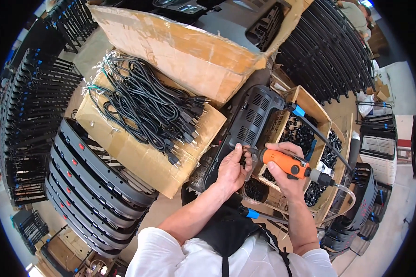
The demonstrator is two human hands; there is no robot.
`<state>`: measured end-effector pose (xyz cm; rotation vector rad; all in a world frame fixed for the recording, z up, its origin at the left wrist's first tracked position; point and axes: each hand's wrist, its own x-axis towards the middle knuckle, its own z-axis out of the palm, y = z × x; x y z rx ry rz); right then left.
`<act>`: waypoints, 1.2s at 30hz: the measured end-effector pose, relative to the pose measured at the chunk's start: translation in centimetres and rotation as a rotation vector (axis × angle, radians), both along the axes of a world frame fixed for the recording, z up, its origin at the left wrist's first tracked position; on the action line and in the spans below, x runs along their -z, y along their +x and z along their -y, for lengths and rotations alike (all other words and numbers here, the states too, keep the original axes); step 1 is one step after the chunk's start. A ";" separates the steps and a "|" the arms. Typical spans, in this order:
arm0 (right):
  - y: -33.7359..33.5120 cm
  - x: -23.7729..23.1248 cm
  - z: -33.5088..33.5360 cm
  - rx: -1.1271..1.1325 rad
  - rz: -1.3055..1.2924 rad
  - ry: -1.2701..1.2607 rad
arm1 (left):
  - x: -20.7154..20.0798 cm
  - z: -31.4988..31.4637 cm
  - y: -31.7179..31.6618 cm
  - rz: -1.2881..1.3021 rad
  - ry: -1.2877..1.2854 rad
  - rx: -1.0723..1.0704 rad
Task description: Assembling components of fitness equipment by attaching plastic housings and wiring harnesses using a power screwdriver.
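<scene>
My right hand (pixel 285 174) is wrapped round an orange power screwdriver (pixel 286 162), held nearly level, its tip pointing left. A pale hose runs from its grey and black rear end. Beside the tip, my left hand (pixel 232 171) has its fingers curled together at the edge of a black plastic housing (pixel 252 117) with rows of vent slots. Whatever those fingers hold, if anything, is too small to make out. The housing lies tilted in front of me, its far end up and to the right.
Black power cords (pixel 148 101) lie heaped on a cardboard box (pixel 171 177) to the left. Stacked black curved panels (pixel 97 184) stand below it. At right, a wooden bin (pixel 316 108) holds small black parts. A large carton (pixel 180 46) rises beyond. Black frames (pixel 323 51) stand far right.
</scene>
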<state>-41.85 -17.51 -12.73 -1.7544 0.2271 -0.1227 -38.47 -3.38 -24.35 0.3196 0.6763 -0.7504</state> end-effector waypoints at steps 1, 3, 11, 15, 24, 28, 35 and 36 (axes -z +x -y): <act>0.8 0.2 -0.5 -0.012 -0.001 -0.026 | -0.1 -0.1 0.1 -0.015 0.025 -0.029; 2.5 0.7 -1.2 -0.025 -0.018 -0.031 | 0.5 -0.2 -0.3 0.008 0.041 -0.042; 6.7 2.4 -2.9 -0.083 -0.089 -0.078 | 3.3 -0.2 -1.3 0.218 0.051 -0.011; 7.5 2.3 -3.8 -0.118 -0.145 -0.160 | 3.4 -0.5 -1.5 0.218 0.042 0.020; 8.6 2.7 -4.2 -0.278 -0.157 -0.252 | 4.3 -0.5 -1.7 0.262 0.080 0.029; 8.6 2.9 -4.6 -0.303 -0.149 -0.245 | 4.5 -0.5 -1.5 0.254 0.118 0.106; 8.3 3.4 -4.6 -0.297 -0.134 -0.271 | 4.2 -0.8 -1.6 0.336 0.061 0.053; 8.2 2.9 -4.5 -0.296 -0.134 -0.276 | 4.4 -0.9 -1.6 0.367 0.064 0.097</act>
